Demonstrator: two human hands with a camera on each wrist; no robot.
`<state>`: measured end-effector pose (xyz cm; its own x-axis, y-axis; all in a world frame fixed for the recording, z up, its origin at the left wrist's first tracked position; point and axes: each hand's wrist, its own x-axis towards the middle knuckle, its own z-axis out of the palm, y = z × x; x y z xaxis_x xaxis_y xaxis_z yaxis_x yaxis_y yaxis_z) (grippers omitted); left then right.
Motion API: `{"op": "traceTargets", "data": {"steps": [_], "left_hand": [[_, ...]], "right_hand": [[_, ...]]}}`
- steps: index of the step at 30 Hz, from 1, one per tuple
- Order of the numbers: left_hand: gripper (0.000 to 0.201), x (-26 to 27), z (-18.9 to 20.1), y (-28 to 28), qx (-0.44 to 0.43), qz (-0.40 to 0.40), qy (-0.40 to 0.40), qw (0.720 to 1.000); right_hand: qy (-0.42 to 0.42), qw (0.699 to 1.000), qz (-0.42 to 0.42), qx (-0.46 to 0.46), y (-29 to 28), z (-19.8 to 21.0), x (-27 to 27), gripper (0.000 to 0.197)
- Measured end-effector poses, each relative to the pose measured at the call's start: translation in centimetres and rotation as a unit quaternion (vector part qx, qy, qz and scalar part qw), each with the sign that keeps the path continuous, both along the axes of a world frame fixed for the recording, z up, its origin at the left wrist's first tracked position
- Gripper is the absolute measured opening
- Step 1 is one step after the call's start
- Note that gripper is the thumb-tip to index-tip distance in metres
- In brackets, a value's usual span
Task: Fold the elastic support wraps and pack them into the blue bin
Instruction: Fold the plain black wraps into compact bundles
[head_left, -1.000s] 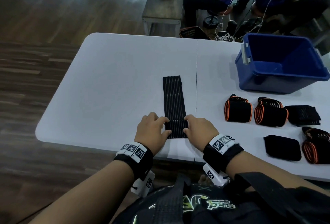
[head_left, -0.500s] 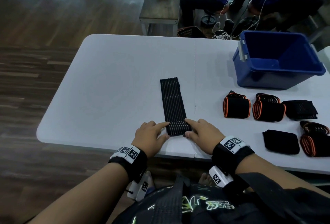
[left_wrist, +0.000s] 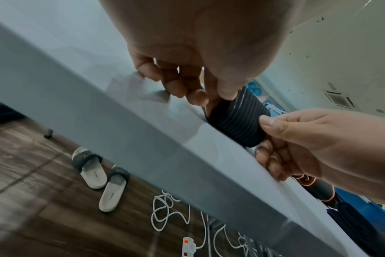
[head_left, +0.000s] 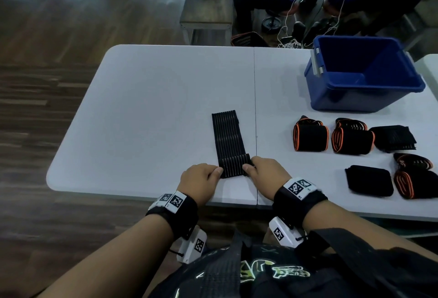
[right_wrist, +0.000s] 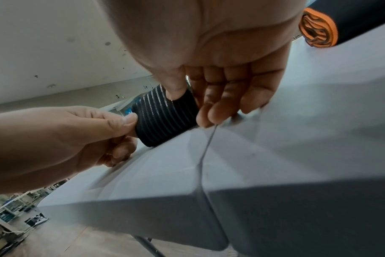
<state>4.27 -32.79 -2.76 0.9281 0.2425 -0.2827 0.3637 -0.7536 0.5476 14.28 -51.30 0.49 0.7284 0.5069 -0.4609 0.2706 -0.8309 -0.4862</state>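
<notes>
A black ribbed elastic wrap (head_left: 227,135) lies lengthwise on the white table (head_left: 147,112), its near end turned over into a short roll (head_left: 233,166). My left hand (head_left: 201,180) pinches the roll's left edge between thumb and fingers (left_wrist: 225,90). My right hand (head_left: 266,174) pinches its right edge the same way (right_wrist: 176,92). In both wrist views the roll (left_wrist: 238,120) (right_wrist: 165,116) sits raised between the two thumbs. The blue bin (head_left: 360,74) stands at the far right, and what shows of its inside holds nothing.
Right of the hands lie several more wraps: rolled ones with orange edges (head_left: 310,135) (head_left: 350,137) (head_left: 414,179) and flat black ones (head_left: 393,137) (head_left: 368,180). The table's near edge runs just under my wrists. Seated people, a bench and cables are beyond the far edge.
The near end of the wrap has been turned over further into a thicker roll. My fingers went from lying pointed on the strip to pinching its two side edges.
</notes>
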Motion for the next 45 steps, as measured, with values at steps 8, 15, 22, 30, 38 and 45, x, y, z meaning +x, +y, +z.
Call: {"op": "traceTargets", "data": {"steps": [8,15,22,30,38,45], "left_hand": [[0.051,0.5,0.8,-0.4,0.036,-0.001,0.059,0.998],[0.019,0.2,1.1,-0.3,0.024,0.018,0.007,1.0],[0.027,-0.1,0.7,-0.4,0.085,-0.033,-0.061,0.994],[0.057,-0.5,0.6,0.1,0.117,-0.107,-0.017,0.987],[0.03,0.6,1.1,0.2,0.003,-0.015,-0.01,1.0],[0.049,2.0,1.7,-0.6,-0.007,0.031,0.038,0.999]], "right_hand": [[-0.017,0.999,0.007,-0.051,0.4,-0.4,0.0,0.046],[-0.014,0.999,-0.013,-0.036,0.2,0.3,-0.1,0.033],[-0.024,0.999,0.003,0.028,-0.5,-0.4,-0.6,0.042],[0.012,0.998,0.049,0.025,-1.3,-0.8,0.1,0.075],[0.024,0.997,0.0,0.076,-1.1,-0.2,1.3,0.033],[-0.036,0.998,-0.044,-0.022,1.3,0.1,1.9,0.042]]}}
